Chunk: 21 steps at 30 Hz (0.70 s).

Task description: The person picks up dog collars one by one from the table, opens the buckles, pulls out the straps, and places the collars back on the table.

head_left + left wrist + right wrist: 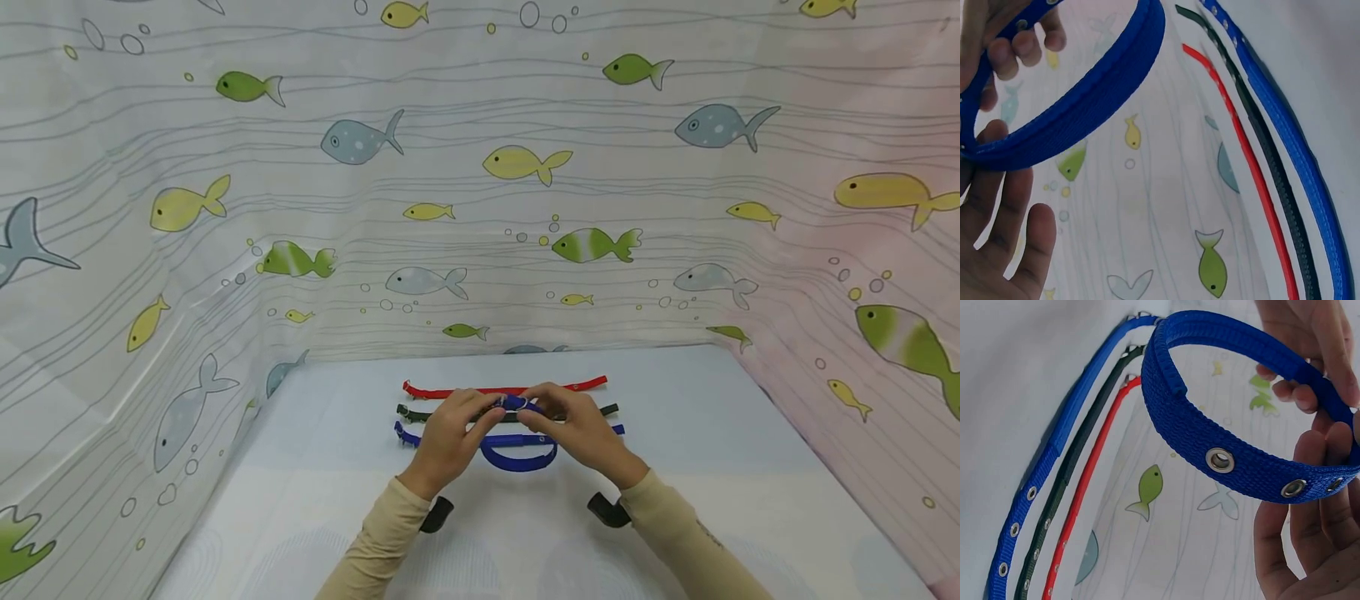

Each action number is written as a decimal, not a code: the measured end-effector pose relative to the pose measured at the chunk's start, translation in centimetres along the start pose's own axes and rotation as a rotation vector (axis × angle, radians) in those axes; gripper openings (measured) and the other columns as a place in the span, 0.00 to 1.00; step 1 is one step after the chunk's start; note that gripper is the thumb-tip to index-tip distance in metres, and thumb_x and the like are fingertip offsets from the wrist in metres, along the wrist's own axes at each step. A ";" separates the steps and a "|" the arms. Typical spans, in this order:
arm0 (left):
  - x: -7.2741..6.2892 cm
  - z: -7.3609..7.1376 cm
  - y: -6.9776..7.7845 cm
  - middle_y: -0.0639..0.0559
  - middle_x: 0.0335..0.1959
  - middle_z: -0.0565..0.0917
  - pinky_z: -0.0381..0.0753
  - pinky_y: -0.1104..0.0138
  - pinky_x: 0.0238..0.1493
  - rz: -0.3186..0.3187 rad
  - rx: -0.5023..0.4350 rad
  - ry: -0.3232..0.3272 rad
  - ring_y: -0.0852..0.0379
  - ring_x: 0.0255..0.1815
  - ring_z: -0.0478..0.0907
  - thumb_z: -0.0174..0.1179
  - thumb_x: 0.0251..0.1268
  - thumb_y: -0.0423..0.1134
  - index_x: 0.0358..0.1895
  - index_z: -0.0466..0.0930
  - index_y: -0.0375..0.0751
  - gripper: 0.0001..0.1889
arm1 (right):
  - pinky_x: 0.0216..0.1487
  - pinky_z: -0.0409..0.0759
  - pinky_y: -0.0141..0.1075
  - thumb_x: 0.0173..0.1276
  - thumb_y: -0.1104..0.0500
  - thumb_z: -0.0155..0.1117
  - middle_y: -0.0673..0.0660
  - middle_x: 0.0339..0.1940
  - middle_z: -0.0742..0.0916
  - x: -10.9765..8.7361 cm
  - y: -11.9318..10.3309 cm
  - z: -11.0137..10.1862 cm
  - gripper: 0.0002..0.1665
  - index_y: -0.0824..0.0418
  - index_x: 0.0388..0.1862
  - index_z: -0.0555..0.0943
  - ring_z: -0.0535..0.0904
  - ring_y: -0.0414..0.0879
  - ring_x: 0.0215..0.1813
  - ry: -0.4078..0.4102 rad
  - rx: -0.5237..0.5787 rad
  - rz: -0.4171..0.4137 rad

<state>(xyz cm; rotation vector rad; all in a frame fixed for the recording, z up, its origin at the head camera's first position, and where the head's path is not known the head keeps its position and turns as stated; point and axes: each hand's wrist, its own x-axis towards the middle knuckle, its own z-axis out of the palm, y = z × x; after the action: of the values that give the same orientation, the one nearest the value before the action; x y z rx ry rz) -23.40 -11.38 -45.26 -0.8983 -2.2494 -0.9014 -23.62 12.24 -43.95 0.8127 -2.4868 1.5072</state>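
Observation:
Both hands hold up a blue dog collar point(1210, 425), bent into a loop, above the table. My left hand point(447, 437) grips it on the left side, and my right hand point(581, 423) pinches it on the right. Metal eyelets point(1220, 460) line the strap, and its padded band point(1097, 119) hangs below the fingers in the head view. The ends meet between the fingertips, where the fingers partly hide the buckle. Just beyond the hands, another blue collar point(517, 440) lies stretched out on the table.
Past that blue collar lie a dark green collar point(1272, 162) and a red collar point(592, 384), side by side and flat. Fish-printed sheeting point(480, 250) walls the table point(337, 383) at the back and sides. Black pieces point(609, 510) sit under the wrists.

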 end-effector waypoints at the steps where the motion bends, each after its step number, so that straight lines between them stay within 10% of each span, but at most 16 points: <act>1: 0.0 0.0 0.0 0.56 0.44 0.85 0.82 0.67 0.45 0.002 -0.001 -0.009 0.59 0.47 0.78 0.60 0.76 0.46 0.57 0.85 0.42 0.15 | 0.42 0.84 0.40 0.70 0.45 0.70 0.45 0.36 0.88 0.0 0.0 0.0 0.15 0.46 0.51 0.83 0.85 0.41 0.38 0.000 -0.006 0.001; 21: -0.3 -0.5 -0.6 0.57 0.44 0.85 0.82 0.65 0.49 0.017 0.015 -0.074 0.61 0.47 0.80 0.59 0.76 0.45 0.57 0.83 0.43 0.15 | 0.48 0.82 0.43 0.82 0.50 0.54 0.47 0.35 0.85 -0.3 1.1 -0.3 0.20 0.48 0.68 0.75 0.83 0.44 0.41 -0.211 0.023 -0.069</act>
<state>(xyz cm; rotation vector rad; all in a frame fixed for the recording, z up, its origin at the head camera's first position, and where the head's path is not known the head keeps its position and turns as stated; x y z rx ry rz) -23.51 -12.14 -45.41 -0.9575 -2.3043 -0.8560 -23.98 13.01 -44.74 1.1029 -2.5592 1.5017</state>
